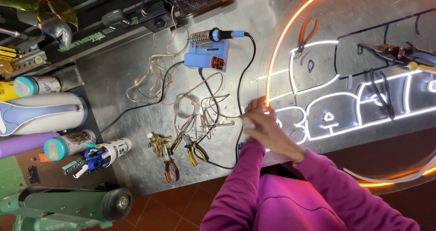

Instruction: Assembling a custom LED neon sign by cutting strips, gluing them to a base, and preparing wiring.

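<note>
While both hands meet at the lower end of the glowing orange neon strip [290, 27], the right hand [272, 131] lies over the left hand [250, 117], whose grip I cannot tell. Nearby lie 1 soldering station [206, 58] and 2 pliers [181, 151].

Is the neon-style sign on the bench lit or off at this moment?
Lit. The sign glows white along its letter strips and orange along its curved border, and the orange shines at the hands touching its edge.
</note>
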